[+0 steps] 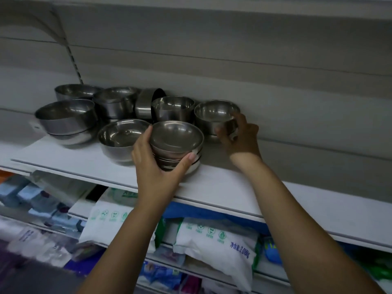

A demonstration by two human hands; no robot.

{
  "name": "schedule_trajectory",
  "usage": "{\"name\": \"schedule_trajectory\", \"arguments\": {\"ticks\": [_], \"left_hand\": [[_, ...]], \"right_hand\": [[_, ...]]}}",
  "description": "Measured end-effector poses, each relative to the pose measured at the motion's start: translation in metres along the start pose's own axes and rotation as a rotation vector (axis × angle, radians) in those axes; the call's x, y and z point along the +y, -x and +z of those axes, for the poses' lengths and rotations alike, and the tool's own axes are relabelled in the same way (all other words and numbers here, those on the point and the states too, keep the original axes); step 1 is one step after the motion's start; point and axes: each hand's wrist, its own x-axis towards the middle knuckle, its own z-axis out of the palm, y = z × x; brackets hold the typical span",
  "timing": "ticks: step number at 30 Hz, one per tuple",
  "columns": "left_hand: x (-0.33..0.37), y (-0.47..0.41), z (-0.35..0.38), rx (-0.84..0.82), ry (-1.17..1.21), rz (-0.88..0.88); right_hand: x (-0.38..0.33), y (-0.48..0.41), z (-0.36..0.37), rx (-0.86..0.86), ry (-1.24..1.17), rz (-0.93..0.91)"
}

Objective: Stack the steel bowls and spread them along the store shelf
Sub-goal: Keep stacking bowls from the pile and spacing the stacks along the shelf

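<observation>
Up on the white shelf, the left hand wraps its grip round a stack of small steel bowls standing near the front edge, thumb across the near side and fingers curled round the left wall. Just to the right and farther back, the right hand closes its grip on a single bowl, thumb on the near wall and fingers round the right side. More steel bowls crowd the left: a large nested pair, a wide bowl just beside the left hand, and one tipped on its side. White packets lie on the level below.
</observation>
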Motion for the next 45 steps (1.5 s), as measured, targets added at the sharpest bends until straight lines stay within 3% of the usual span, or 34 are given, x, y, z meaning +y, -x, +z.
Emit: {"name": "schedule_trajectory", "arguments": {"ticks": [5,11,17,25,29,36,38,41,43,45], "left_hand": [[-0.005,0.005,0.005,0.042,0.012,-0.012],[-0.008,0.007,0.004,0.038,0.055,-0.048],[-0.007,0.010,0.008,0.061,0.038,-0.075],[-0.006,0.009,0.010,0.072,-0.081,-0.068],[-0.009,0.009,0.010,0.076,-0.097,-0.071],[-0.007,0.010,0.009,0.069,-0.092,-0.094],[-0.007,0.010,0.009,0.065,-0.100,-0.095],[-0.007,0.009,0.008,0.057,-0.110,-0.089],[-0.008,0.009,0.008,0.053,-0.098,-0.087],[-0.009,0.009,0.007,0.050,-0.071,-0.089]], "right_hand": [[0.012,-0.018,0.007,0.053,0.138,-0.056],[0.008,-0.016,-0.002,0.182,-0.053,-0.203],[0.014,-0.006,-0.019,0.322,-0.184,-0.137],[0.050,0.002,-0.034,0.528,-0.052,-0.008],[0.061,0.003,-0.035,0.526,-0.012,0.156],[0.050,0.015,-0.032,0.440,0.098,0.215],[0.042,0.023,-0.031,0.487,0.224,0.131],[0.026,0.030,-0.026,0.592,0.276,-0.186],[0.009,0.028,-0.023,0.386,0.091,-0.207],[-0.004,0.022,-0.017,0.094,-0.015,-0.055]]}}
